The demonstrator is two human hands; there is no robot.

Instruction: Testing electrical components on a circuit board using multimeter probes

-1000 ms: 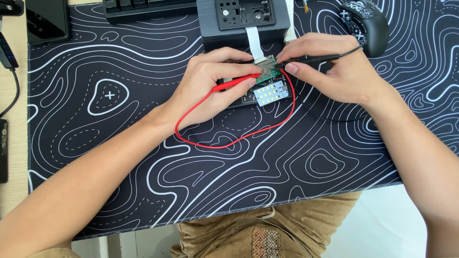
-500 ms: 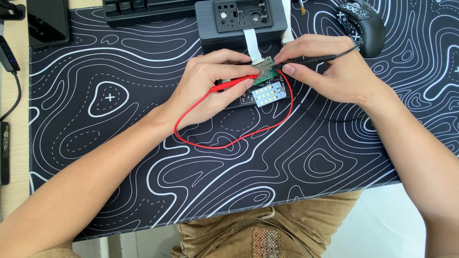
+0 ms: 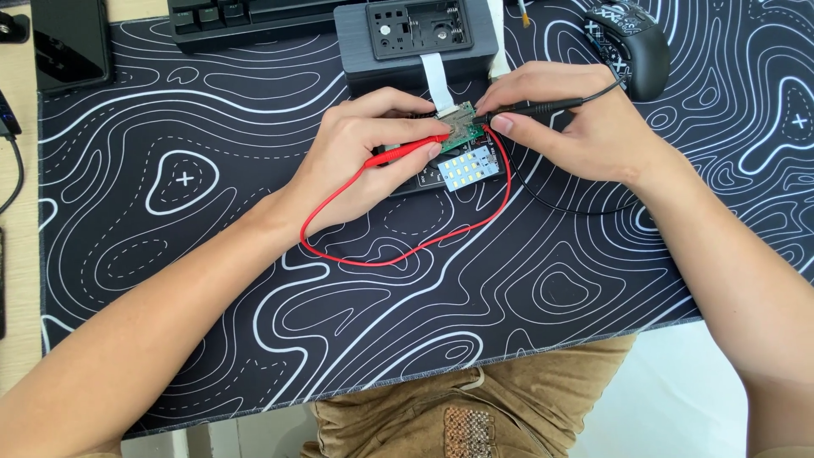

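Observation:
My left hand point(image 3: 360, 157) pinches a red test probe point(image 3: 407, 150), its tip resting on a small green circuit board point(image 3: 459, 123). My right hand point(image 3: 577, 127) grips a black test probe point(image 3: 543, 107) whose tip meets the same board from the right. A white flat ribbon cable point(image 3: 432, 72) runs from the board up to a black box point(image 3: 415, 38). Just below the board lies a small white panel of LED squares point(image 3: 469, 167). The red lead point(image 3: 398, 250) loops over the mat toward me.
A black desk mat with white contour lines point(image 3: 212, 254) covers the desk. A black keyboard point(image 3: 246, 13) sits at the back, a black mouse point(image 3: 632, 42) at the back right, a dark flat device point(image 3: 68, 42) at the back left. A black lead point(image 3: 560, 203) curves under my right hand.
Both hands and probes stay on the board; the view has shifted only slightly.

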